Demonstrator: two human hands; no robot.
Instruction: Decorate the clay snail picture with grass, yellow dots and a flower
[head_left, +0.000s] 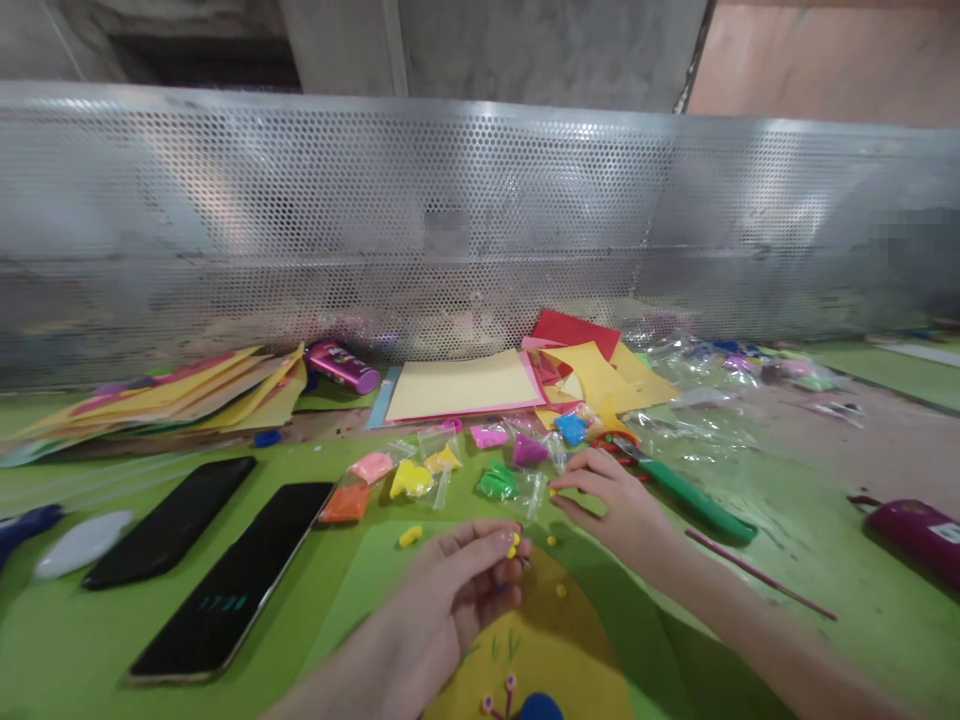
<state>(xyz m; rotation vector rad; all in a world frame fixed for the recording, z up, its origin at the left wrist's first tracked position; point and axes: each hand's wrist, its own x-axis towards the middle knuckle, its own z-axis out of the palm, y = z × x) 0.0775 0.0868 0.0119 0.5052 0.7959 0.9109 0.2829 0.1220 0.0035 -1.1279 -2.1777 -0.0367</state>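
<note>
My left hand (457, 580) is closed, with small yellow clay pieces (513, 546) held at its thumb and fingertips. To its right, my right hand (604, 490) pinches a tiny yellow bit (553, 491) between thumb and finger. Below both hands lies a green sheet with an orange-yellow rounded shape (577, 640), bearing green grass strokes, a blue blob (541, 707) and two stalks with round tips. Two small yellow clay dots (552, 541) rest near the shape's upper edge. A larger yellow clay lump (410, 537) sits left of my left hand.
Bagged clay in several colours, including green (497, 481) and yellow (411, 479), lies beyond the hands. Scissors (615, 440) and a green-handled cutter (697, 500) are at right. Two phones (232, 585) lie left. Paper stacks (465, 385) stand before a perforated metal panel (480, 200).
</note>
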